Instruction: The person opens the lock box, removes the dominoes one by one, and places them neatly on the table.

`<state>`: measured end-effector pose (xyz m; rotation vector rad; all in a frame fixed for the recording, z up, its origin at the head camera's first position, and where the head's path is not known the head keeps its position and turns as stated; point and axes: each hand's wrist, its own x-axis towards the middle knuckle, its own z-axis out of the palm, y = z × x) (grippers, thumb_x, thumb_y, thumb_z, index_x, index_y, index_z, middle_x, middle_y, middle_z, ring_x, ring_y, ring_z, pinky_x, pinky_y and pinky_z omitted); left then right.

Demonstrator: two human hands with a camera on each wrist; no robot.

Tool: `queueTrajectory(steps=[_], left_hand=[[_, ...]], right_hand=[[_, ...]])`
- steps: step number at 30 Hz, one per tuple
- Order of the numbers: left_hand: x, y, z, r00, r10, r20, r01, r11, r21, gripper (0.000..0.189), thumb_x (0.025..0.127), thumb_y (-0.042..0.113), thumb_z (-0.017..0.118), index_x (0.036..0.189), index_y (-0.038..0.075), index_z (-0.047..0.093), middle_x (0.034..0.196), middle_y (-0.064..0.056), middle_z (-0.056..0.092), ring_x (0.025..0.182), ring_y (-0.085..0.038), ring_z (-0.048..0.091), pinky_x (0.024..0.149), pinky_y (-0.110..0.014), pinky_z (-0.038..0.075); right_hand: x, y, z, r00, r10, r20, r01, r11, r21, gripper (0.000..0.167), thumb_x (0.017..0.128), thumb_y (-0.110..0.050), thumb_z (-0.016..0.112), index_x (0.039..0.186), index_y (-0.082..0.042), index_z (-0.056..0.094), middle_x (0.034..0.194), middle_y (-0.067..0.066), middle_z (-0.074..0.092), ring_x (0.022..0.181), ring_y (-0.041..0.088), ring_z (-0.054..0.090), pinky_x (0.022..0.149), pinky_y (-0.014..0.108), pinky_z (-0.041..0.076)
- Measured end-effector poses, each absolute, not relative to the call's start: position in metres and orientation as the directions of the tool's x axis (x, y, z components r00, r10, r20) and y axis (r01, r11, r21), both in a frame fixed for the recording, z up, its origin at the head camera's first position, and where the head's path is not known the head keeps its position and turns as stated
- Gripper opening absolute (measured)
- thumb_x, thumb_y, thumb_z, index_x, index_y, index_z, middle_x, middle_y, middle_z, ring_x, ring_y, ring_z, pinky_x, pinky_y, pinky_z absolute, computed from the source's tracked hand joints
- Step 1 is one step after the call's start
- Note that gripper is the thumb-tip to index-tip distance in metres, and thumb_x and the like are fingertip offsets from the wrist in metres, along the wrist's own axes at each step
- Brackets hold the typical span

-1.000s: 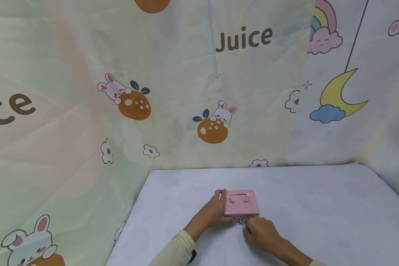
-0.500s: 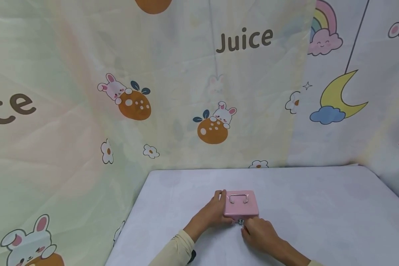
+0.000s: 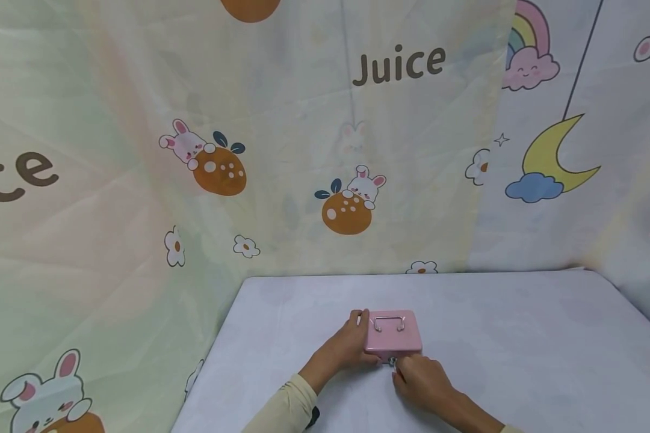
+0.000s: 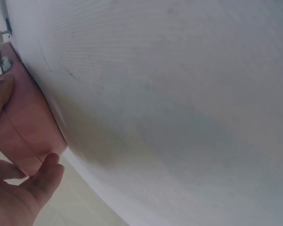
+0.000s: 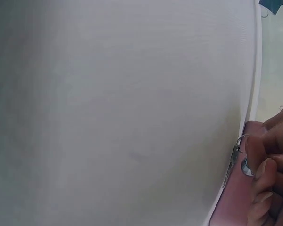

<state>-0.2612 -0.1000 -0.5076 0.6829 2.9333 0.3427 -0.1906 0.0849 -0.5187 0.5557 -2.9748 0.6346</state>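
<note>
A small pink metal cash box (image 3: 394, 334) with a wire handle (image 3: 389, 319) on its lid sits on the table, lid down. My left hand (image 3: 345, 347) grips its left side, the thumb lying on the front face near the silver lock (image 4: 4, 66). At that lock, my right hand (image 3: 425, 377) pinches a key, mostly hidden by the fingers. A thin key ring (image 5: 241, 142) loops out beside the fingertips in the right wrist view, with a second key (image 5: 230, 165) hanging from it.
The white-covered table (image 3: 509, 337) stretches out around the box. Behind it and to the left hangs a printed curtain (image 3: 281, 150) with rabbits and fruit. A dark object (image 3: 314, 418) shows beneath the left sleeve.
The right hand has shifted very slightly left at the lock. The box and the left hand stay in place.
</note>
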Motion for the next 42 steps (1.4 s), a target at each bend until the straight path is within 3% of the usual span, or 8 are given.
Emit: queueTrajectory(steps=[14, 29, 42], left_hand=[[-0.2588, -0.1034, -0.5068, -0.882, 0.472, -0.010, 0.455, 0.856, 0.247, 0.112, 0.077, 0.049, 0.084, 0.157, 0.000, 0.023, 0.152, -0.021, 0.038, 0.131, -0.027, 0.055, 0.105, -0.032, 0.051], [-0.2589, -0.1048, -0.5077, -0.876, 0.483, 0.007, 0.472, 0.853, 0.223, 0.110, 0.077, 0.050, 0.084, 0.156, 0.000, 0.026, 0.151, -0.020, 0.040, 0.132, -0.027, 0.055, 0.106, -0.032, 0.050], [-0.2578, -0.1036, -0.5056, -0.885, 0.466, -0.004, 0.453, 0.863, 0.226, 0.111, 0.076, 0.050, 0.084, 0.157, 0.002, 0.025, 0.152, -0.019, 0.040, 0.133, -0.027, 0.053, 0.105, -0.032, 0.051]], right_hand=[[-0.1930, 0.0836, -0.5195, -0.915, -0.369, 0.166, -0.404, 0.840, -0.363, 0.031, 0.085, -0.013, 0.076, 0.065, -0.017, 0.052, 0.055, -0.010, 0.039, 0.051, 0.004, 0.034, 0.045, 0.020, 0.027], [-0.1972, 0.0837, -0.5226, -0.928, -0.331, 0.170, -0.371, 0.852, -0.369, 0.033, 0.084, -0.016, 0.078, 0.063, -0.020, 0.053, 0.055, -0.012, 0.042, 0.051, 0.004, 0.036, 0.046, 0.021, 0.029], [-0.1984, 0.0894, -0.5241, -0.952, -0.294, 0.084, -0.289, 0.774, -0.563, 0.025, 0.086, -0.013, 0.077, 0.066, -0.018, 0.062, 0.057, -0.011, 0.049, 0.054, 0.005, 0.042, 0.047, 0.021, 0.033]])
